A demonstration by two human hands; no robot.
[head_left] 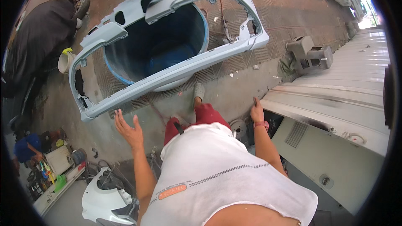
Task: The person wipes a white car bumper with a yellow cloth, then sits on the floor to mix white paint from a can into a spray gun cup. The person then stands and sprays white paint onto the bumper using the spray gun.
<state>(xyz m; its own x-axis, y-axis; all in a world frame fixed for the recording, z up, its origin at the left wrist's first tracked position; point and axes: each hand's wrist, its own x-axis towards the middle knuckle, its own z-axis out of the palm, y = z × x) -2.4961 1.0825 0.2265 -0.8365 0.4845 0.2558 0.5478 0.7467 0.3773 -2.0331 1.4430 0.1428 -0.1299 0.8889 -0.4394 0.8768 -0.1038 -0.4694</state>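
A large light-grey car bumper (pixel 176 68) lies across the rim of a big round blue tub (pixel 206 29) in front of me. Its long bar runs along the near side, and its left end dips toward me. My left hand (pixel 130 131) is just below that left end, fingers spread and holding nothing; a small gap seems to separate it from the bumper. Off to the right, my right hand (pixel 257 112) hangs beside a white ribbed panel (pixel 301 108). One digit points forward and nothing shows in the hand; the other fingers are partly hidden.
A white bucket (pixel 65 63) stands left of the tub, near a dark-covered car (pixel 39 42). Beige plastic parts (pixel 309 54) lie at the right. A white car body part (pixel 102 201) is at lower left, near a cluttered bench (pixel 63 184). A hose (pixel 284 27) crosses the floor.
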